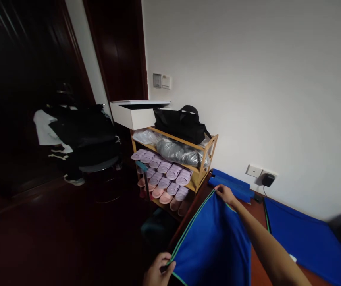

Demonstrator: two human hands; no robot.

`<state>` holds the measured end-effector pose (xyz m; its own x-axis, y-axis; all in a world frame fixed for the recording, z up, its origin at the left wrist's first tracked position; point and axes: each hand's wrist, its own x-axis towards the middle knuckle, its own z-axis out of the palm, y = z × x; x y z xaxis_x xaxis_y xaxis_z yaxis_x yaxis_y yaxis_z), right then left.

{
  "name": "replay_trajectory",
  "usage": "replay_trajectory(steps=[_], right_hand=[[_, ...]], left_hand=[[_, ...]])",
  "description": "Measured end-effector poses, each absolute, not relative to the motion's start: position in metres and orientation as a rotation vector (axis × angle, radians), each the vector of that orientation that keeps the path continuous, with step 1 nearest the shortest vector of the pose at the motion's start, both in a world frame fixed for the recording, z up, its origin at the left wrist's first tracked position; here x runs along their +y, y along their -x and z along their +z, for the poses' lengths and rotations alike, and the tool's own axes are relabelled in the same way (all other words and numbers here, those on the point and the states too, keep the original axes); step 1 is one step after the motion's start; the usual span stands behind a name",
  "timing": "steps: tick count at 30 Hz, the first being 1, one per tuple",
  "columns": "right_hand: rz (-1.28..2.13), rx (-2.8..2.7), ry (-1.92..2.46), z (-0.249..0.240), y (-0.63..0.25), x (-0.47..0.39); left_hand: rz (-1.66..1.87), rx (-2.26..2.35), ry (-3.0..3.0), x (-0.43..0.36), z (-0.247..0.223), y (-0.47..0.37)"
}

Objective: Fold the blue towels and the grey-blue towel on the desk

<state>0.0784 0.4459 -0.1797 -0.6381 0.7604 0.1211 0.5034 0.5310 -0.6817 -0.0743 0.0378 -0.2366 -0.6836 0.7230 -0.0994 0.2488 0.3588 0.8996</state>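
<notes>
A blue cloth [214,238] with green edging is stretched between my two hands over the reddish-brown table. My left hand [160,268] pinches its near left corner at the bottom of the view. At the far corner, my right hand [225,194] has its fingers closed on the green edge, with the arm reaching across from the lower right. Just behind my right hand lies a folded blue bundle [231,184] against the wall. A second blue cloth [310,238] with green edging lies flat on the table to the right.
Beyond the table stands a wooden shoe rack [201,178] with rows of lilac and pink slippers [164,174]. A black bag [182,123] and a white box [140,117] rest on top. A black plug [268,180] sits in the wall socket. Clothes [81,127] cover a stool at left.
</notes>
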Motion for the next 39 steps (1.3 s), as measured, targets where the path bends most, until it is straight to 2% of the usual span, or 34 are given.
replay_trajectory(steps=[9,15,19,22,28,39], right_hand=[[0.882,-2.06,0.849,-0.053,-0.249,0.36],[0.646,-1.897,0.852,0.017,-0.36,0.272],[0.587,-1.776,0.851,0.052,-0.404,0.22],[0.596,-1.711,0.809,0.066,-0.426,0.191],[0.641,-1.725,0.741,0.063,-0.448,0.157],[0.338,-1.829,0.791,0.039,-0.482,0.128]], left_hand=[[1.62,2.17,-0.971,0.029,-0.142,0.073],[1.769,2.168,-1.256,0.013,-0.035,0.045],[1.893,2.033,-1.37,0.01,0.041,0.021],[1.986,1.911,-1.395,0.016,0.081,0.008],[1.918,1.821,-1.5,0.037,0.101,0.003],[1.723,1.659,-1.542,0.026,0.099,-0.001]])
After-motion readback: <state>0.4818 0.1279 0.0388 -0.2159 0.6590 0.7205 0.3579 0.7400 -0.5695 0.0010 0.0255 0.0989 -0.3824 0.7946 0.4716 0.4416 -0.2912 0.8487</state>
